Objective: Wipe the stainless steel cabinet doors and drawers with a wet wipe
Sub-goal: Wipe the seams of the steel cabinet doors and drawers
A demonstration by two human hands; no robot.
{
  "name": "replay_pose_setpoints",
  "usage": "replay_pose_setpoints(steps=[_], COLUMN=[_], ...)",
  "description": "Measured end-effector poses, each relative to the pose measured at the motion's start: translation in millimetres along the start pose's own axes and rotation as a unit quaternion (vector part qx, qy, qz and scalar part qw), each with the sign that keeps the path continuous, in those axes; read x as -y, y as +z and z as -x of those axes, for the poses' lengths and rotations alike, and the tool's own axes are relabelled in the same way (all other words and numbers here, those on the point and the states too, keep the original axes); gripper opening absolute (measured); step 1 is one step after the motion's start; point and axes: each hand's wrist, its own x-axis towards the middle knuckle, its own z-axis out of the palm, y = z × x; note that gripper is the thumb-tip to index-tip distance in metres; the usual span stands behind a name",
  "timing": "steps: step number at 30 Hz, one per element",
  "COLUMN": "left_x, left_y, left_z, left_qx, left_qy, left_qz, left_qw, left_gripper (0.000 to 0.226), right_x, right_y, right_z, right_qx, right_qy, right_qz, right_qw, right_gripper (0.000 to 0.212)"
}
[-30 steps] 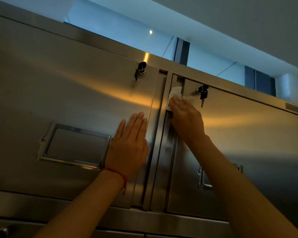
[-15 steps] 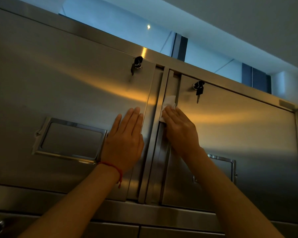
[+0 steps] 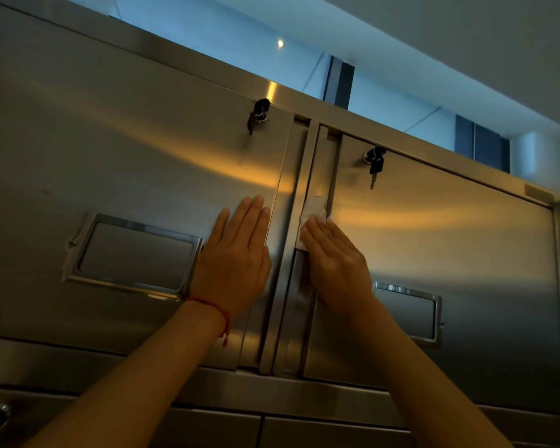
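Brushed steel fills the view: a left cabinet door and a right cabinet door meet at a narrow vertical channel. Flat, straight fingers of the right hand press a crumpled white wet wipe into that channel, its upper part showing above the fingertips. The left hand rests open-palmed on the left door's edge, with bare channel above and below the wipe.

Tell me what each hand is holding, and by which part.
Nothing is gripped. The right hand presses the wet wipe flat under straight fingers; the left hand rests open on the left door.
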Motion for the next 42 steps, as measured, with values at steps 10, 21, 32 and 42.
replay_pose_setpoints(steps=[10,21,32,42], left_x=[1,1,1,2], left_y=[3,3,5,6], left_z=[0,1,1,1], left_qx=[0.001,-0.002,-0.008,-0.01], left_qy=[0.006,0.006,0.006,0.009], left_qz=[-0.004,-0.001,-0.001,-0.002], left_qw=[1.0,1.0,1.0,1.0], left_gripper=[0.053,0.054,0.053,0.053], right_x=[13,24,31,31], right_y=[1,-3,1,0], right_z=[21,34,36,32], right_qx=[0.002,0.002,-0.021,-0.016], right_qy=[0.002,-0.003,0.028,0.044], right_qz=[-0.008,-0.005,-0.018,-0.02], right_qw=[1.0,1.0,0.999,0.999], right_gripper=[0.051,0.051,0.044,0.05])
